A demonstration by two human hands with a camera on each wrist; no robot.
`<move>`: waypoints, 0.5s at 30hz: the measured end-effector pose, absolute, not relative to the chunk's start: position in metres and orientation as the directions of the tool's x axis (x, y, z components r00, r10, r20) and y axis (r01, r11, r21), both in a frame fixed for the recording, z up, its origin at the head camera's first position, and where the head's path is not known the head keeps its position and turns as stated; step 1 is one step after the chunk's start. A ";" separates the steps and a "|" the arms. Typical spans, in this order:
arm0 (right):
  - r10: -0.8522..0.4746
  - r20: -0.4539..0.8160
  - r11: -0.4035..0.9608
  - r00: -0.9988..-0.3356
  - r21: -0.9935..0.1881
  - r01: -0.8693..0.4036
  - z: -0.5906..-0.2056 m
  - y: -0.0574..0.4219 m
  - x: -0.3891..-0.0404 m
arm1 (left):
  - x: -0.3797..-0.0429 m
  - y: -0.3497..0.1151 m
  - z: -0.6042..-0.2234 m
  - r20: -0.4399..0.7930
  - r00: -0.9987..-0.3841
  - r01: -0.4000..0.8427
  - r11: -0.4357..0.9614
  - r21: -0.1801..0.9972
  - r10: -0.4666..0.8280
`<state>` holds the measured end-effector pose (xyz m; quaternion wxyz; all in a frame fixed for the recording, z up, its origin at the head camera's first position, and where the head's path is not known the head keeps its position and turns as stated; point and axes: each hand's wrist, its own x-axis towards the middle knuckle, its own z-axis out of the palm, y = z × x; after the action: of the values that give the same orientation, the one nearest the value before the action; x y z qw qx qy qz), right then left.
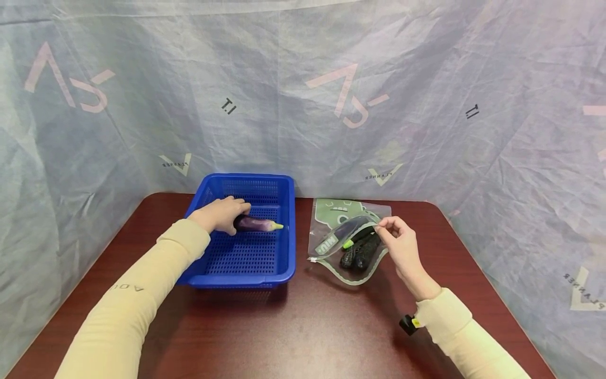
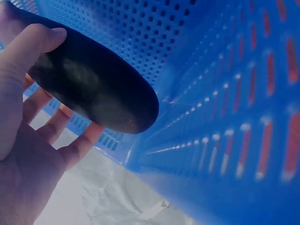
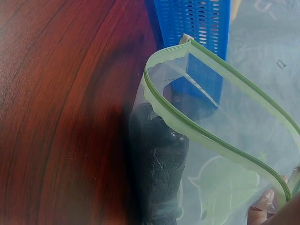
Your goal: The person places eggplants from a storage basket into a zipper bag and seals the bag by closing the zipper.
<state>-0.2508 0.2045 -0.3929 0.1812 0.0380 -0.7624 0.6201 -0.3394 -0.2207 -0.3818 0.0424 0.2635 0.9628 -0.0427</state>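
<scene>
My left hand point(image 1: 221, 213) reaches into a blue plastic basket point(image 1: 290, 252) and grips a dark purple eggplant point(image 1: 254, 225), its pale, green-tipped end pointing right. In the left wrist view, the thumb lies over the eggplant point(image 2: 98, 82) and the fingers are beneath it. To the right, my right hand point(image 1: 401, 247) pinches the rim of a clear zip bag point(image 1: 347, 279) with green print, whose mouth gapes. Several dark vegetables point(image 1: 363, 253) lie inside the bag, one with a bright green end; their kind is unclear through the film. The right fingers are partly cut off in the right wrist view.
The basket and bag stand side by side on a reddish-brown wooden table point(image 1: 303, 337). Grey printed fabric point(image 1: 284, 105) hangs behind and along both sides of the table. A small black device point(image 1: 408, 325) sits at my right cuff.
</scene>
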 end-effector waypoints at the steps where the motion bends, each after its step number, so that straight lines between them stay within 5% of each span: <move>1: 0.168 0.322 0.229 -0.932 -0.932 -0.281 -0.393 0.204 -0.251 | -0.338 -0.220 -0.381 -0.100 -0.859 0.509 0.859 -0.060 0.502; 15: 0.177 0.325 0.223 -0.929 -0.932 -0.284 -0.391 0.204 -0.250 | -0.324 -0.216 -0.355 -0.011 -0.874 0.484 0.869 -0.098 0.486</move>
<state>-0.2497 0.2041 -0.3913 0.1852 0.0352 -0.7599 0.6221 -0.3244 -0.2165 -0.3554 -0.0069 0.2508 0.9668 -0.0487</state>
